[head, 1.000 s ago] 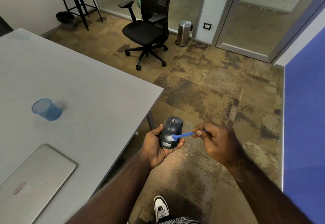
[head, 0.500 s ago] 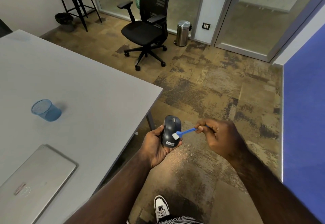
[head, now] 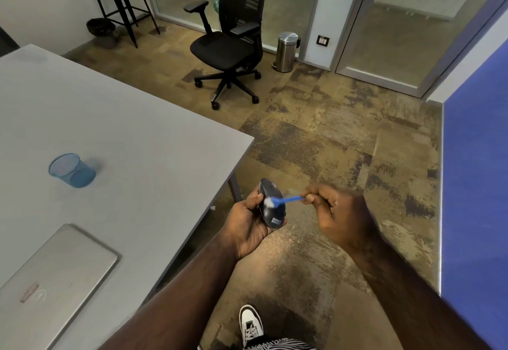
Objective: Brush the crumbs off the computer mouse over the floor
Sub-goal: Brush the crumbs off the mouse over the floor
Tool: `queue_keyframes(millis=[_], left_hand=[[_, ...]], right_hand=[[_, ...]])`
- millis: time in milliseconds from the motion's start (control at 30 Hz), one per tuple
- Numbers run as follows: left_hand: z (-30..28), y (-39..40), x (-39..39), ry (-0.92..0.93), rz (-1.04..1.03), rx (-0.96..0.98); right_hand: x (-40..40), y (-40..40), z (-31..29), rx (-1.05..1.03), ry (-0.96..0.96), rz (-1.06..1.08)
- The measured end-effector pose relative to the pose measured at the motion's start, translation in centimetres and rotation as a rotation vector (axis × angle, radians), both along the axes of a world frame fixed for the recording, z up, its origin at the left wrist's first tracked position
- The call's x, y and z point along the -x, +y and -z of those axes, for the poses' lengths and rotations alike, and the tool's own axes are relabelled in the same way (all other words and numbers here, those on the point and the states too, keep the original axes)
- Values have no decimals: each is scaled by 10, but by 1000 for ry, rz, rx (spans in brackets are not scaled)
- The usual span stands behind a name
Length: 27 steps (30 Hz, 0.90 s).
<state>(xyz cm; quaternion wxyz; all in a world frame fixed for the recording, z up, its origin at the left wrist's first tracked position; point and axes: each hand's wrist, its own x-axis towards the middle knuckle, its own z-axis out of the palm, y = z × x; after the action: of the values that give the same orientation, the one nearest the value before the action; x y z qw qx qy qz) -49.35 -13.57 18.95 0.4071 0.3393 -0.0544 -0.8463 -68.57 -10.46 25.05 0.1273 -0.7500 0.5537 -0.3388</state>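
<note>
**Head view: mouse brushed beside the desk corner**

Head camera looks down at a dark, rounded mouse (head: 271, 204) gripped in the left hand (head: 247, 226), held over the floor (head: 316, 143) just right of the desk (head: 137, 135) edge. The right hand (head: 341, 212), motion-blurred, pinches a thin blue brush (head: 286, 200) whose white bristles touch the mouse's top.

On the smooth grey desk, a blue mesh cup (head: 72, 170) stands to the left and a closed silver laptop (head: 52, 278) lies near. The desk's near corner and leg sit close to the left hand. Far off, a black mesh chair (head: 231, 44) on castors, a steel bin (head: 286, 51) and a tall stool (head: 121, 0) stand well apart from the hands, with open mottled brown carpet between. A blue wall (head: 478, 184) bounds the right side. A white shoe (head: 249, 322) rests on the carpet below.
</note>
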Motion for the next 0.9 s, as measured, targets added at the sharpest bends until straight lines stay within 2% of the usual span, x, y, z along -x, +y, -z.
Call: queue_keyframes(millis=[100, 233, 400, 533, 667, 800, 900], left_hand=[[1, 0, -1, 8, -18, -6], [-2, -1, -1, 4, -16, 7], [0, 1, -2, -14, -18, -14], [-1, 1, -1, -10, -8, -13], [1, 2, -1, -17, 17, 2], [1, 6, -3, -8, 89, 26], [1, 7, -2, -54, 129, 48]], right_hand=[[1, 3, 3, -81, 64, -90], [6, -2, -1, 52, -22, 38], [5, 3, -1, -57, 73, -101], [9, -4, -1, 26, -13, 20], [6, -4, -2, 3, 52, -56], [9, -16, -3, 32, 8, 117], [4, -18, -3, 25, 36, 38]])
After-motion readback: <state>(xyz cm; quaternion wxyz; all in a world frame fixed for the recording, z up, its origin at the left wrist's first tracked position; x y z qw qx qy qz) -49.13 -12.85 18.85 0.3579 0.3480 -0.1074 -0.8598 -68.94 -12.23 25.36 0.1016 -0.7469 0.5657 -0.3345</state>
